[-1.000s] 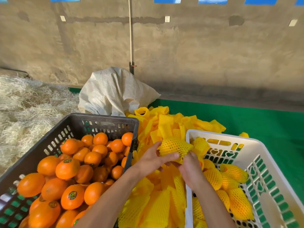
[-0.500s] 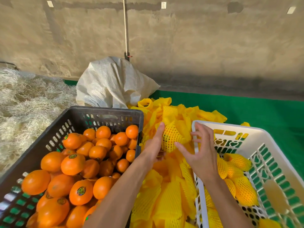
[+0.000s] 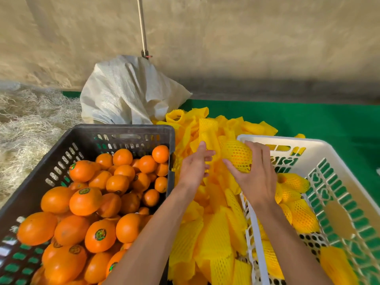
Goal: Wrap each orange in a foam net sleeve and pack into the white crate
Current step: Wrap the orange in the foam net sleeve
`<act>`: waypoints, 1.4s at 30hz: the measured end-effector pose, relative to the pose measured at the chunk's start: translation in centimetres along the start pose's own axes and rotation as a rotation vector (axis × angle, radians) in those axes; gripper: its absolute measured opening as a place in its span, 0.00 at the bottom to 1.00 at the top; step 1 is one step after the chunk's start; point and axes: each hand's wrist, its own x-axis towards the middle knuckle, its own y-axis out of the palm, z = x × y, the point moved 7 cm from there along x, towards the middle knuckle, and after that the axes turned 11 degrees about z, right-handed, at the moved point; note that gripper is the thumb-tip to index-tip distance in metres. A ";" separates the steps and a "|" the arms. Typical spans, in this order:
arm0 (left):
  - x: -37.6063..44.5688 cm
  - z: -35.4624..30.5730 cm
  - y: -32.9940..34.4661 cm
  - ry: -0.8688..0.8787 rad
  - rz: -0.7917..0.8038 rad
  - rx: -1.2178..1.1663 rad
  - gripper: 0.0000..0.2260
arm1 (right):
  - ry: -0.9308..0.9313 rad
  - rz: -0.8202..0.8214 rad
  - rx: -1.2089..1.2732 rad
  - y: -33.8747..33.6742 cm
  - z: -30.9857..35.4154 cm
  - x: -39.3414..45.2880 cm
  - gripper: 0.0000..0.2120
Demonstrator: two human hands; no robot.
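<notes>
The right hand [image 3: 256,179] has its grip curled round a wrapped orange [image 3: 236,155], yellow foam mesh hugging it, peel peeking through, right at the white crate [image 3: 320,149]'s near-left rim. Left hand [image 3: 193,167] hangs beside it, fingers loose and apart.

Black slotted plastic crate [image 3: 121,133]: plain bright orange fruit [image 3: 85,201], some with round green-gold stickers. Right of it, heap of yellow diamond-mesh foam net sleeves [image 3: 207,239]. Further right, white plastic crate [image 3: 333,159], lattice walls showing green; green floor mat [image 3: 320,118] beyond. Behind the black crate: off-white woven sack [image 3: 127,91].
</notes>
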 end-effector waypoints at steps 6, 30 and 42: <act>0.0 2.0 0.5 -0.106 0.130 0.550 0.14 | 0.345 0.043 -0.120 -1.7 -8.1 0.2 0.36; -4.7 -4.0 -1.1 0.336 -0.151 0.809 0.11 | -0.111 0.952 -0.333 8.7 3.5 -3.8 0.16; -5.6 8.2 -13.5 -0.692 0.088 0.795 0.17 | -0.109 0.638 -0.060 6.7 4.8 -3.5 0.09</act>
